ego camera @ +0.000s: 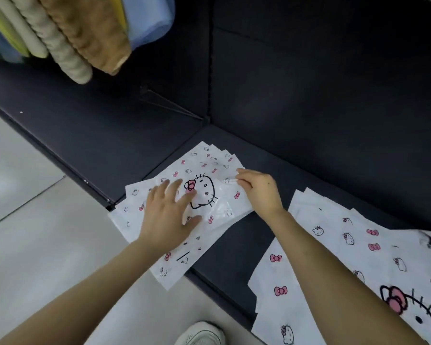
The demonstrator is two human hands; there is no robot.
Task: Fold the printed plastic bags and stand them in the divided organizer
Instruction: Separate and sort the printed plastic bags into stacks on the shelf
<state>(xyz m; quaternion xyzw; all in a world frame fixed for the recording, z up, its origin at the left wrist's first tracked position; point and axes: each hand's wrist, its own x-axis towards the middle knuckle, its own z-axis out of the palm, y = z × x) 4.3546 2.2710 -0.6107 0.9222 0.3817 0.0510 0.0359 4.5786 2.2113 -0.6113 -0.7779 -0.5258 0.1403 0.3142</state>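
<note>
While the left hand (169, 212) lies spread flat on the top white plastic bag printed with a cat face and pink bows (222, 195), the right hand (259, 190) pinches that bag's right edge. Bag tops a fanned stack (132, 212) at the dark shelf (229, 245) corner, overhanging its front. To the right, apart: a second pile of printed bags (383, 260).

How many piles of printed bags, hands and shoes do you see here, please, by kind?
Piles of printed bags: 2 (left pile, right pile)
Hands: 2 (left hand flat on the left pile, right hand pinching its top bag)
Shoes: 1 (white shoe)
Total: 5
</note>
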